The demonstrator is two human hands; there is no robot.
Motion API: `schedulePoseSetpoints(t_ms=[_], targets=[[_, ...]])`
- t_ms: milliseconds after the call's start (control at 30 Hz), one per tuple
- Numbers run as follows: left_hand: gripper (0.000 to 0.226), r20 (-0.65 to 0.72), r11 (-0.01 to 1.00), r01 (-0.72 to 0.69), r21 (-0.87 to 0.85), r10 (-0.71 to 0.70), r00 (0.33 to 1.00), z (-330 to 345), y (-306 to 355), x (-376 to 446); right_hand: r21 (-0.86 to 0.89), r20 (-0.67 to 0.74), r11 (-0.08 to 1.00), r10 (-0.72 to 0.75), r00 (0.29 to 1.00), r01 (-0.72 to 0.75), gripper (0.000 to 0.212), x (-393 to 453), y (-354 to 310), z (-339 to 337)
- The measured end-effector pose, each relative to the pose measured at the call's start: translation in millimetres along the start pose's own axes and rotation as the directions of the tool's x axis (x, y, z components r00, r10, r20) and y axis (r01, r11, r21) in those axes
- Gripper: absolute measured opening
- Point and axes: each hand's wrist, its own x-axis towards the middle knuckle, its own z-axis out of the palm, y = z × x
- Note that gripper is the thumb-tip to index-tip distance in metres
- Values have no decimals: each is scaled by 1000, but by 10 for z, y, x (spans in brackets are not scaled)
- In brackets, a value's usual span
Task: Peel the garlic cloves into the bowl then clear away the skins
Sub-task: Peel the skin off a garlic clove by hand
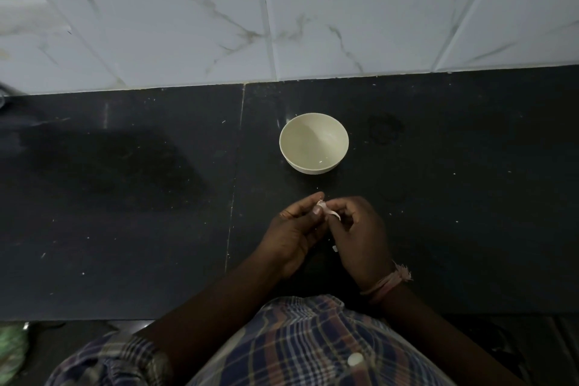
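Nearest the camera is a plaid shirt [307, 345] with a white button, both bare forearms reaching forward from it. The right wrist wears a pinkish thread band [387, 283]. Above the dark tabletop [125, 197] the two hands meet. The left hand [291, 238] has its fingers curled, thumb and forefinger pinching a garlic clove [326, 209]. The right hand [360, 238] also has its fingers curled in, their tips pinching the same clove, with a pale strip of skin curling off it. A small white scrap [334, 248] lies on the tabletop just below the hands. Beyond them, apart from the hands, stands a cream bowl [314, 142]; whether it holds any cloves I cannot tell. Farthest back, marbled white tiles [219, 16] rise behind the tabletop.
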Motion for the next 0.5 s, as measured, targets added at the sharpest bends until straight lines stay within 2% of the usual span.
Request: schedulePoseSetpoints(t_ms=[100,167,267,400,500], targets=[[29,-2,1000,-24,1,24,1000,28,16,-10,33,16,999,41,999,-41,21,-7,-59,27],[30,-11,1000,-28,1,28,1000,29,27,-18,120,23,986,118,993,-120,30,-3,-77,24],[29,-26,1000,-28,14,29,999,14,36,-18,212,23,948,239,971,-239,23,14,-104,8],[26,-36,999,-42,14,42,998,10,9,-13,150,-23,954,267,964,-260,12,46,-76,19],[25,-44,998,-56,18,57,997,12,7,-26,125,12,955,270,963,-269,10,54,-50,9]])
